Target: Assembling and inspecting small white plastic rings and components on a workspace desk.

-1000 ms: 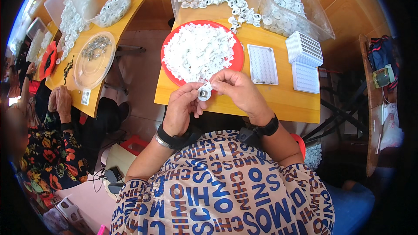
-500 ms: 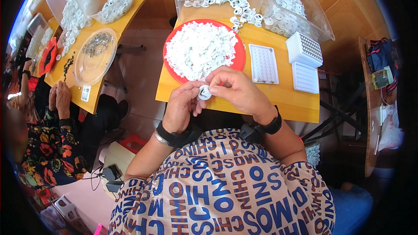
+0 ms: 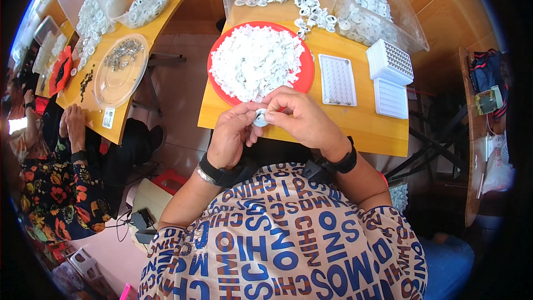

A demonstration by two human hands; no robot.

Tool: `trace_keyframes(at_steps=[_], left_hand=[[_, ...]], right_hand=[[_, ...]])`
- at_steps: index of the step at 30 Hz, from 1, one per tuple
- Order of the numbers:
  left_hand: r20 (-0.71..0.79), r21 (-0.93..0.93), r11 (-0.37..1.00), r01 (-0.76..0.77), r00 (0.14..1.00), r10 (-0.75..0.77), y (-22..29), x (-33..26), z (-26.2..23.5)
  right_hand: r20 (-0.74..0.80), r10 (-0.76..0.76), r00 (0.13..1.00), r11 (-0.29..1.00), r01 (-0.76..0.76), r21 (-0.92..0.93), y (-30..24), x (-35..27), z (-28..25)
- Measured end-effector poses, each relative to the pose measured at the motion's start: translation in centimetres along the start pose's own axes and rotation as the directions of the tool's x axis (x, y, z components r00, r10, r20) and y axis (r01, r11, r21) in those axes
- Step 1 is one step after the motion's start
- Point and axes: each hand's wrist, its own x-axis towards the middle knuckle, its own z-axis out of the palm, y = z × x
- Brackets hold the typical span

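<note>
Just in front of the table's near edge, my left hand (image 3: pixel 229 136) is closed around a small round white plastic part (image 3: pixel 261 118) with a dark slot in its face. My right hand (image 3: pixel 308 121) comes in from the other side, its thumb and forefinger pinched against the part's right edge. Whatever those fingertips hold is too small and too covered to make out. Right beyond both hands is a round red tray (image 3: pixel 308 72), heaped with small white plastic pieces (image 3: pixel 252 61).
A white compartment tray (image 3: pixel 337 80) lies right of the red one. Farther right is a tray stack (image 3: pixel 388 62). Clear bins (image 3: pixel 408 36) with white round parts stand behind. At left, another person's hands (image 3: pixel 73 122) rest by a second table (image 3: pixel 123 112).
My right fingers have shifted slightly on the round part, and a bit of red seen between them earlier is now mostly hidden. My left hand keeps its hold.
</note>
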Motion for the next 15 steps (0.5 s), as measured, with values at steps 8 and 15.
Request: trace_keyframes(at_steps=[8,15], left_hand=[[-0.004,0.016,1.0,-0.009,1.0,0.009,0.05,-0.19,0.18],[-0.019,0.032,0.999,-0.017,1.0,0.018,0.21,-0.19,0.36]], right_hand=[[-0.074,-0.094,0.993,0.981,0.08,-0.176,-1.01,-0.3,0.36],[-0.075,-0.096,0.993,0.984,0.084,-0.155,-0.97,-0.25,0.32]])
